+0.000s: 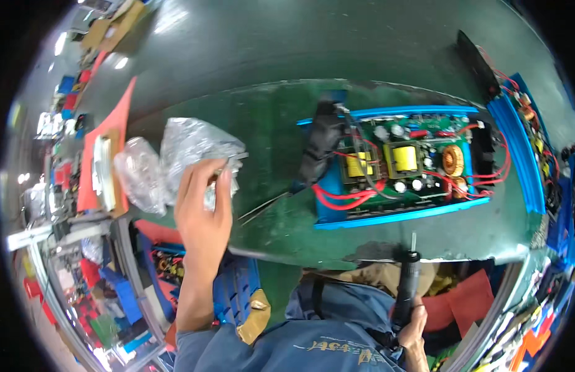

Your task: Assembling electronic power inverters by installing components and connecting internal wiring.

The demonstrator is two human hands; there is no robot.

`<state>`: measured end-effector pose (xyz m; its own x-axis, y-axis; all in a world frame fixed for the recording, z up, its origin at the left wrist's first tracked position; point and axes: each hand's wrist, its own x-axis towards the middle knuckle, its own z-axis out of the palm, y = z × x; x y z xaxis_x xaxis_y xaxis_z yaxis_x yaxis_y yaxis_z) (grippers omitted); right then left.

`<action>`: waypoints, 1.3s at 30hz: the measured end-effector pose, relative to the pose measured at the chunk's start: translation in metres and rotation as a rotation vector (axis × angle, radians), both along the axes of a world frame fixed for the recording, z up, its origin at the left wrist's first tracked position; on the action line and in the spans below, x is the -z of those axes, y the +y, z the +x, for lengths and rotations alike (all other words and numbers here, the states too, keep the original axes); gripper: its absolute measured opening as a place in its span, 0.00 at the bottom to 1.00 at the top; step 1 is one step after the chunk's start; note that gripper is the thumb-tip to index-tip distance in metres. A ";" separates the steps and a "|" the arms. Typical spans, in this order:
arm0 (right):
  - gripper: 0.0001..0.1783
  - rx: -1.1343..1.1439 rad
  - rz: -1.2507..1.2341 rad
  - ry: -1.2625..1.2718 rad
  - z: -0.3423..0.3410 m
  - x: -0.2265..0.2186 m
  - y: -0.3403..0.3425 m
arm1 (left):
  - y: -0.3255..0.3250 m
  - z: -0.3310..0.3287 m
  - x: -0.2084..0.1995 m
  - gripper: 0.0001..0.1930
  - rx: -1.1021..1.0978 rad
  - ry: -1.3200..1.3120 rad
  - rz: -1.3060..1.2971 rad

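Note:
My left hand (204, 201) reaches over a clear plastic bag (194, 139), its thumb and fingertips pinched together at the bag's near side. What sits between the fingertips is too small and hidden to name. In my right hand (413, 325) is a black electric screwdriver (408, 288), held upright at the table's near edge with its bit pointing away from me. On the table, in front of the screwdriver, lies a blue metal housing (387, 220) with a green circuit board (387, 170) inside. Its parts include yellow transformers, a copper coil and red wires.
Metal tweezers (262, 208) lie beside a black-wrapped part (320, 142) at the housing's left end. A second plastic bag (140, 173) rests at left, near an orange-red sheet (107, 142). Another blue housing (520, 155) stands at right. Blue crates (235, 291) sit below the table.

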<state>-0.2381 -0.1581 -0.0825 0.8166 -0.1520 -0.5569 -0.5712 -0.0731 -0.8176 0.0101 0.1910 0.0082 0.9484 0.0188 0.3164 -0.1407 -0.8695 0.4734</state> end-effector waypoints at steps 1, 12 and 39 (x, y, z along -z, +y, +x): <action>0.44 0.015 0.063 -0.016 0.002 0.002 -0.002 | 0.015 0.006 0.008 0.13 -0.081 0.113 0.073; 0.28 -0.186 0.064 0.053 0.015 0.004 0.001 | 0.095 0.023 0.052 0.10 0.072 0.122 0.197; 0.27 -0.156 0.044 -0.118 0.018 -0.022 0.004 | -0.125 0.000 -0.040 0.05 0.636 0.253 -0.089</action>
<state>-0.2201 -0.1542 -0.0609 0.8881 0.0036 -0.4597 -0.4562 -0.1154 -0.8823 0.0098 0.0658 0.0477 0.8282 -0.5502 0.1064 -0.4863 -0.6112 0.6245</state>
